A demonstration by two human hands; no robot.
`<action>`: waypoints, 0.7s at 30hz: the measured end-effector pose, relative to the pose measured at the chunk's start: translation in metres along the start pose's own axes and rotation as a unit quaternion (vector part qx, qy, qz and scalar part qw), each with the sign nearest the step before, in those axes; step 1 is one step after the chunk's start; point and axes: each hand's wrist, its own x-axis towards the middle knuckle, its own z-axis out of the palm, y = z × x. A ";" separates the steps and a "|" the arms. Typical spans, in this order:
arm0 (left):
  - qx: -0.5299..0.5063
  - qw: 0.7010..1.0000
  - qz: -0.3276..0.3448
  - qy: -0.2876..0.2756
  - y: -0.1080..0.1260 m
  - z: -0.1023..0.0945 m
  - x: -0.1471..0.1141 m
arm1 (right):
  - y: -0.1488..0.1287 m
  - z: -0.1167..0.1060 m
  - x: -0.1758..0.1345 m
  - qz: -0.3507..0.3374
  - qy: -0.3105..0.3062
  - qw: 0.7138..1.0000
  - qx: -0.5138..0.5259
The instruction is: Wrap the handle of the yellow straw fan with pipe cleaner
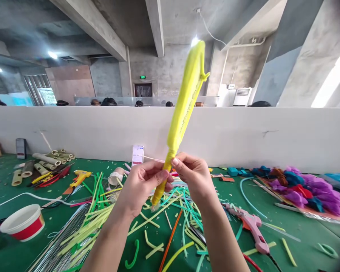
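A long yellow piece (184, 102) that looks cloth-wrapped is held up in front of me, tilted with its top to the right. A short hooked tip bends off its upper end, and rows of small stitches or marks run down one side. Its narrow lower stem is wound in darker yellow. My left hand (140, 185) is closed with thumb and fingers pinching that stem. Slightly higher, my right hand (197, 175) pinches the stem just below the wide part. A thin pale strand runs left from near my fingers.
Green and pale yellow strips (85, 226) lie scattered over the green table. A pink glue gun (253, 226) rests at right, a yellow glue gun (79, 177) at left. Nearby are a paper bowl (24, 223), bamboo tubes (47, 158), purple bundles (320, 189) and a phone (138, 155) against the white partition (73, 132).
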 end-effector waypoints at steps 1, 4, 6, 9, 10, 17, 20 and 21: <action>-0.036 0.999 -0.009 -0.025 0.001 -0.002 0.000 | 0.000 0.000 0.000 0.008 -0.011 1.000 0.026; -0.124 0.988 -0.032 -0.091 0.001 -0.006 -0.001 | -0.001 0.004 -0.004 0.035 -0.042 0.995 0.089; -0.182 0.974 -0.049 -0.129 -0.002 -0.006 -0.001 | -0.002 0.008 -0.007 0.058 -0.068 0.989 0.119; -0.222 0.959 -0.078 -0.155 -0.006 -0.004 0.000 | -0.003 0.010 -0.008 0.065 -0.088 0.985 0.134; -0.205 0.965 -0.082 -0.144 -0.007 -0.003 0.001 | -0.002 0.009 -0.007 0.057 -0.084 0.987 0.125; 0.126 0.990 0.046 0.053 -0.008 0.003 0.006 | 0.004 0.003 0.003 -0.067 0.098 0.983 -0.143; 0.057 0.998 0.023 0.026 -0.007 0.000 0.006 | 0.003 0.004 0.002 -0.016 0.051 0.997 -0.050; 0.016 1.000 0.007 0.002 -0.006 -0.001 0.006 | 0.002 0.005 0.001 0.003 0.022 1.000 -0.005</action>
